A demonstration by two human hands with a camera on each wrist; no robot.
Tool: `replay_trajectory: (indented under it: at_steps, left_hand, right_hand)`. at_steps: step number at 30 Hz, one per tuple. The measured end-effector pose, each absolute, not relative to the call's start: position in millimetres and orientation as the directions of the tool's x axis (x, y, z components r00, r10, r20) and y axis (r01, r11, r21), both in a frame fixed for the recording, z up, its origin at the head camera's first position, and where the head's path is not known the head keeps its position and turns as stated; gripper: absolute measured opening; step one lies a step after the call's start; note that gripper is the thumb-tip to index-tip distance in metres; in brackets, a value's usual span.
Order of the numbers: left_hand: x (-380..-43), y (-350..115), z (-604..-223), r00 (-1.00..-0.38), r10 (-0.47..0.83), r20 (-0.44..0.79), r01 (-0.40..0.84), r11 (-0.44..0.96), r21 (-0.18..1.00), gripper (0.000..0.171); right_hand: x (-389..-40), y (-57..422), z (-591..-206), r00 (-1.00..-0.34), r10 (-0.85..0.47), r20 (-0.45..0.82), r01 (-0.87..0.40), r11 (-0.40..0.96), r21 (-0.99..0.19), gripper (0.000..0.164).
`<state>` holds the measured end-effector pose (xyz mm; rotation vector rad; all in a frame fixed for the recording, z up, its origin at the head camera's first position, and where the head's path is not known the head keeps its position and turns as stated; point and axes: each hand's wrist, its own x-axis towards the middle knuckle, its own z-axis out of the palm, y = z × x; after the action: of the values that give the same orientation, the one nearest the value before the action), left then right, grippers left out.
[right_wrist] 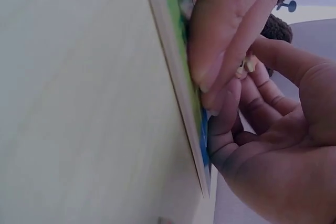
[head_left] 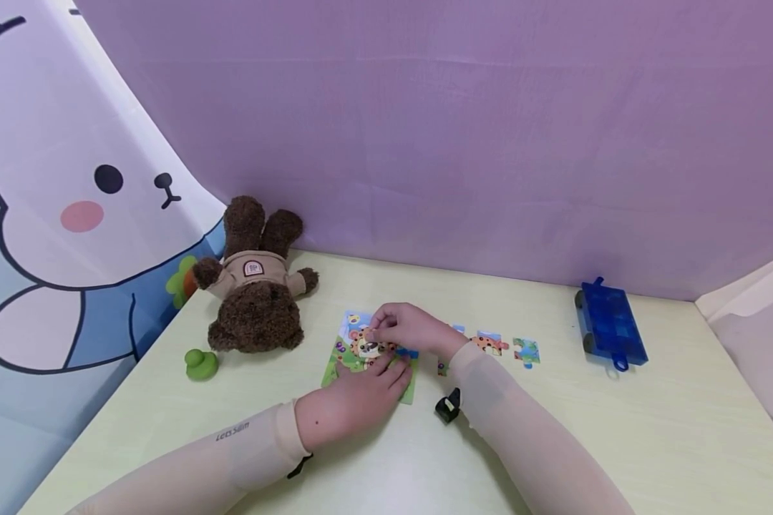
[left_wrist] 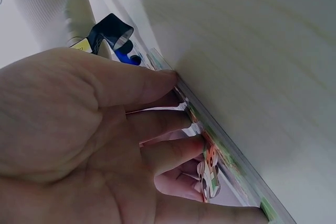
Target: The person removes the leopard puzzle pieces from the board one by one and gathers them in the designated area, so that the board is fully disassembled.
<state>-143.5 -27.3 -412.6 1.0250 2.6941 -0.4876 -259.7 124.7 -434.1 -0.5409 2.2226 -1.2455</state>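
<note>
A jigsaw board (head_left: 331, 370) with a spotted cartoon animal on it lies flat on the pale table. My left hand (head_left: 357, 400) rests on its lower part, fingers stretched out and fingertips touching the board. Over the board's upper part, my right hand (head_left: 419, 330) pinches a spotted puzzle piece (left_wrist: 210, 174) between thumb and fingers. That piece is tilted in the left wrist view and mostly covered by fingers in the right wrist view. Right of the board lie several loose puzzle pieces (head_left: 488, 343), some partly hidden behind my right wrist.
A brown teddy bear (head_left: 258, 315) lies head toward me at the back left, near a small green toy duck (head_left: 201, 365). At the far right sits a blue toy cart (head_left: 612, 322). A purple cloth (head_left: 425, 143) hangs along the table's back edge.
</note>
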Motion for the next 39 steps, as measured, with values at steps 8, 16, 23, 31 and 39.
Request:
replay_trajectory:
  at_steps: [8, 16, 23, 31, 39]
  left_hand:
    - [-142.4, -27.3, -412.5, -0.731, 0.605, -0.315, 0.676, 0.702, -0.222, 0.066]
    - [-141.5, -28.8, -412.7, -0.729, 0.616, -0.3, 0.681, 0.699, -0.22, 0.066]
    - [-142.9, -28.0, -411.7, -0.724, 0.605, -0.33, 0.683, 0.696, -0.223, 0.068]
    - [-143.5, -27.3, -410.6, -0.725, 0.603, -0.333, 0.679, 0.706, -0.202, 0.065]
    - [-144.6, -26.7, -410.2, -0.729, 0.593, -0.342, 0.664, 0.733, -0.146, 0.064]
  right_hand:
    - [-260.4, 125.0, -434.8, -0.764, -0.597, -0.244, -0.086, 0.469, -0.879, 0.016]
    - [-260.4, 125.4, -435.1, -0.77, -0.589, -0.246, -0.075, 0.467, -0.881, 0.016]
    - [-258.7, 126.0, -432.5, -0.786, -0.564, -0.253, -0.04, 0.454, -0.89, 0.016]
    - [-262.1, 126.9, -433.8, -0.82, -0.524, -0.231, -0.03, 0.443, -0.896, 0.018]
    - [-259.5, 131.2, -422.5, -0.834, -0.516, -0.195, -0.022, 0.385, -0.923, 0.018]
